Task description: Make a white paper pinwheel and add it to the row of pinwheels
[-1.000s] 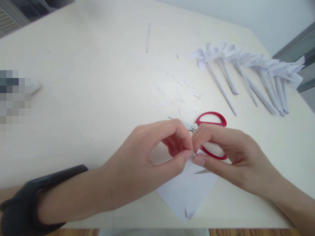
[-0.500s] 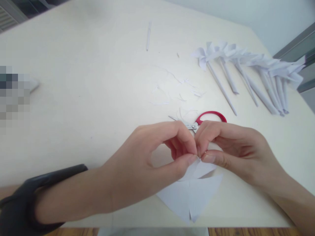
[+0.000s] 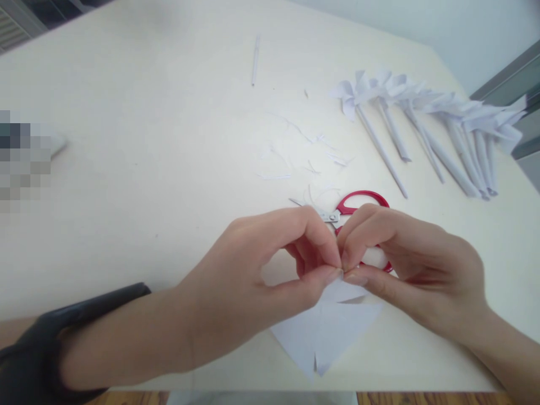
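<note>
Close to the near edge of the tabletop [image 3: 126, 197], the left hand [image 3: 240, 275] and the right hand [image 3: 430, 270] met at the fingertips, each with thumb and forefinger pinching the raised part of the white paper [image 3: 324, 332], the pinched bit itself mostly hidden, while a slit corner of that sheet pointed toward the same edge. Just beyond the hands lay red-handled scissors [image 3: 333, 216], partly covered, with thin scraps [image 3: 274, 176] and a slim tube [image 3: 255, 62] farther toward the far edge, and a row of paper pinwheels [image 3: 426, 101] near the right edge
</note>
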The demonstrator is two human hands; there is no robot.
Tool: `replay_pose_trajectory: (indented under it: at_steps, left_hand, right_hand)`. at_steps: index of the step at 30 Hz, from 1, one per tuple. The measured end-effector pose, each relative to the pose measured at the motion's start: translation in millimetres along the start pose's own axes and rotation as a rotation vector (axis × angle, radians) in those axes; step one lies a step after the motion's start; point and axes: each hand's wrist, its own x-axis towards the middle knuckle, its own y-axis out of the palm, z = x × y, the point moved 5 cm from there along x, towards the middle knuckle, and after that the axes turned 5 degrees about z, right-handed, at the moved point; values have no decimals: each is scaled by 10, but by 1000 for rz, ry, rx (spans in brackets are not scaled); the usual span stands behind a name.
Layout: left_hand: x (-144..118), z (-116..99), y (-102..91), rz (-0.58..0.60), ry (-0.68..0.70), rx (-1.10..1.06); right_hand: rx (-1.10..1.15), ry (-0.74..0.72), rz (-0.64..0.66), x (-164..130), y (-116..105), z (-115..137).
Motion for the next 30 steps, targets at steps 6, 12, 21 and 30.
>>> replay_pose_trajectory:
  at_steps: [6, 12, 21, 30]
  left_hand:
    - [-13, -34, -14, -4, 16, 5]
    - [-8, -39, -5, -21, 24, 6]
    - [-8, -95, -34, -27, 78, 60]
    - [-29, -116, -31, -54, 57, 93]
  right_hand:
    - [-24, -24, -1, -4, 10, 48]
    - [-58, -11, -37, -7, 3, 47]
    - [3, -5, -37, -26, 8, 32]
    - [0, -11, -37, -11, 9, 19]
